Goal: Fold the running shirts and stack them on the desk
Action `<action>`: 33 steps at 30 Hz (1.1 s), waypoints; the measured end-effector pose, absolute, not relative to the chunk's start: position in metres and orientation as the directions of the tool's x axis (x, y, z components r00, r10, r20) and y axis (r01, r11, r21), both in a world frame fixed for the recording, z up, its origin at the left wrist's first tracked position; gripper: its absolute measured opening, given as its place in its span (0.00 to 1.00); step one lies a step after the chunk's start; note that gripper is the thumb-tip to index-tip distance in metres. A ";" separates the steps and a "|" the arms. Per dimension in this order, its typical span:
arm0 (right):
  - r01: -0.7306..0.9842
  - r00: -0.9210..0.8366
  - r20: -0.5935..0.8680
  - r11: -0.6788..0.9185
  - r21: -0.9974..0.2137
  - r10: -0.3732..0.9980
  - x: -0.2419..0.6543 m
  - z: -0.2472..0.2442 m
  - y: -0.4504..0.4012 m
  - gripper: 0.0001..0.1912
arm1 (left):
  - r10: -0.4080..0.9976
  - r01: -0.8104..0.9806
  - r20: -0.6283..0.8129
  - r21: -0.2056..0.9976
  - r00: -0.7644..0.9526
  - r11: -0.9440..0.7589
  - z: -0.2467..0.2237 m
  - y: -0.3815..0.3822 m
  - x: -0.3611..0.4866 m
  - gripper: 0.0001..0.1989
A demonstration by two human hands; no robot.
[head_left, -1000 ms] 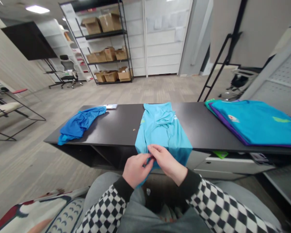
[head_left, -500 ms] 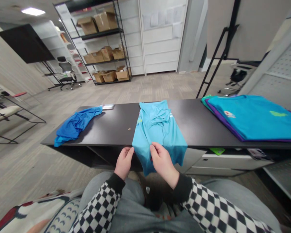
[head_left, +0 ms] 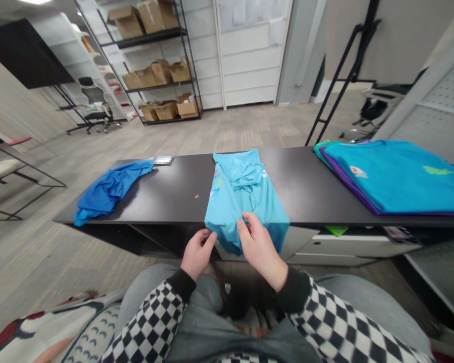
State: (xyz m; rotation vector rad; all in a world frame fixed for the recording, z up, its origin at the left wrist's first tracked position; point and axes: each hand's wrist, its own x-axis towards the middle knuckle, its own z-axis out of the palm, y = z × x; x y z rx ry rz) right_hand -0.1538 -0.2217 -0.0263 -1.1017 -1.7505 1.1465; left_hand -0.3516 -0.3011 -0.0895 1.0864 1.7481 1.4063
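Observation:
A light blue T-shirt lies lengthwise on the dark table, its sleeve part bunched on top and its near end hanging over the front edge. My left hand pinches the shirt's left side at the table edge, thumb against fingers. My right hand is closed on the cloth near the middle, thumb and forefinger together. On the left of the table lies a crumpled darker blue garment. To the right is a stack of folded T-shirts, blue on top with purple and green beneath.
The dark table has white drawers below on the right. A small blurred label-like item sits at its back edge. Beyond are a shelf rack with cardboard boxes, an office chair and a black stand.
The shirt's hanging end has come up a little, and its bunched part sits more gathered on top. Both hands have shifted slightly right, still on the cloth. The camera view has tilted down slightly.

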 end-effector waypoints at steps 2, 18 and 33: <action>0.202 -0.387 0.050 0.138 -0.970 0.921 -0.158 -0.032 -0.216 0.25 | 0.878 0.234 0.003 0.964 -0.478 0.124 -0.087 -0.300 -0.351 0.25; 0.311 -0.383 0.169 0.299 -0.902 0.908 -0.136 -0.028 -0.217 0.12 | 0.893 0.447 0.038 0.875 -0.449 0.188 -0.089 -0.306 -0.365 0.13; 0.553 -0.527 0.003 0.345 -0.759 0.850 -0.142 -0.080 -0.211 0.17 | 0.942 0.341 -0.125 0.910 -0.312 0.234 -0.103 -0.300 -0.364 0.11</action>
